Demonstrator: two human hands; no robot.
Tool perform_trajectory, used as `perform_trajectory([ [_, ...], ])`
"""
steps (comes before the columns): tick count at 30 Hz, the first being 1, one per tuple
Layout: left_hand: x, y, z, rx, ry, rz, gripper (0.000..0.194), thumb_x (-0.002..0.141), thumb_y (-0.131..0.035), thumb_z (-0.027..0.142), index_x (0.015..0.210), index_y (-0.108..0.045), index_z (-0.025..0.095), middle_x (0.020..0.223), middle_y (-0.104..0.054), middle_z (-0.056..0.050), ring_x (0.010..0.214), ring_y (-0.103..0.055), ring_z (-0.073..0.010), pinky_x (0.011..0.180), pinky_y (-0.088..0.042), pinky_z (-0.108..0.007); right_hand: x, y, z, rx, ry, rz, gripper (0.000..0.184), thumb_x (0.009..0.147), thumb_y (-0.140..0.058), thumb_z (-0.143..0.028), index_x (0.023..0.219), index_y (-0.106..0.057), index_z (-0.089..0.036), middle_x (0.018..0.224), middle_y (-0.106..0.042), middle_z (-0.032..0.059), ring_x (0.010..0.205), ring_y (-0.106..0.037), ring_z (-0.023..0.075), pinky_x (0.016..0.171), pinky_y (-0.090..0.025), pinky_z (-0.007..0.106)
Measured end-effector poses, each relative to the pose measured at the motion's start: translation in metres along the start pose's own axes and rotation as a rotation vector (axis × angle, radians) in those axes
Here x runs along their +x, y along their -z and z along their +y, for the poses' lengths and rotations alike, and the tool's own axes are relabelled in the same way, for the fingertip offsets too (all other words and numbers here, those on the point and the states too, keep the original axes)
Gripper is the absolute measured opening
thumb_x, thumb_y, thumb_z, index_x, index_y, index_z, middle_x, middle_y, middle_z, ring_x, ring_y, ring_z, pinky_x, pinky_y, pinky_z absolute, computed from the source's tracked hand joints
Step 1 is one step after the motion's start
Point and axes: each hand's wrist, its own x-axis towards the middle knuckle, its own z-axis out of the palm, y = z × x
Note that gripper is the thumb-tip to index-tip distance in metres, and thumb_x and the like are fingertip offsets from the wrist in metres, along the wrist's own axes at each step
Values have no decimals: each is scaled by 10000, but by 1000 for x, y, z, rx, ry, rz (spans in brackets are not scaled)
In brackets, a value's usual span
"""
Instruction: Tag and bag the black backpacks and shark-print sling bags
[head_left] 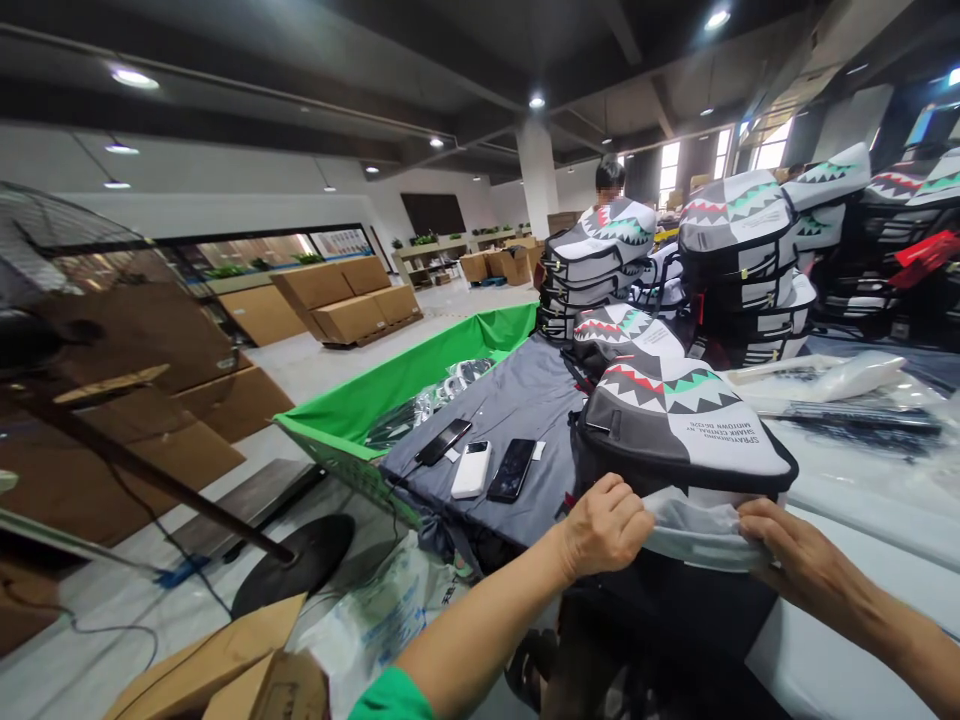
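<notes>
Close in front of me, my left hand (609, 525) is closed on one side of the mouth of a whitish, see-through plastic bag (697, 535). The other side of that rim is pinched by my right hand (791, 550), so the mouth is stretched between the two hands. Right behind the bag lies a grey and white backpack (675, 415) with a red and green shark-tooth print, its front face up. Whether the bag touches the backpack's bottom edge, I cannot tell.
More printed backpacks (735, 240) are piled along the table. Two dark phones (512, 470) and a white power bank (472, 470) lie left. A green-lined bin (405, 370) holds wrapped goods. Plastic bags (862, 430) lie right; a fan base (300, 565) and cartons (247, 670) stand on the floor.
</notes>
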Motion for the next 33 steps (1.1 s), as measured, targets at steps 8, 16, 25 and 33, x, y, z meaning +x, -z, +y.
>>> perform_trajectory([
  [8, -1, -6, 35, -21, 37, 74, 224, 898, -468, 101, 696, -509, 189, 628, -474, 17, 600, -408, -141, 669, -361, -317, -27, -39, -15, -287, -125, 433, 222, 906, -493, -16, 937, -532, -233, 883, -552, 33, 778, -591, 167, 714, -552, 295],
  [16, -57, -42, 62, 62, 239, 50, 244, 895, -509, 113, 668, -512, 201, 598, -501, 27, 593, -457, -138, 823, -401, -343, -43, -38, -30, 160, -271, -39, 449, 928, -592, -278, 1353, -473, -200, 937, -612, 61, 767, -660, 172, 660, -585, 257],
  [25, -77, -27, 79, -163, 401, -148, 405, 1044, -445, 423, 1282, -541, 110, 792, -703, 12, 697, -651, -133, 1057, -400, -364, -42, -40, -27, 20, -194, -83, 235, 1020, -423, -200, 894, -619, -222, 730, -567, -7, 535, -541, 96, 500, -435, 204],
  [33, -47, -15, 64, -108, 297, -328, 271, 972, -616, 465, 908, -612, 202, 843, -667, 3, 800, -630, -162, 934, -413, -379, -36, -34, -22, -111, 74, -29, 192, 999, -447, -107, 944, -598, -212, 947, -712, 33, 959, -642, 175, 797, -514, 302],
])
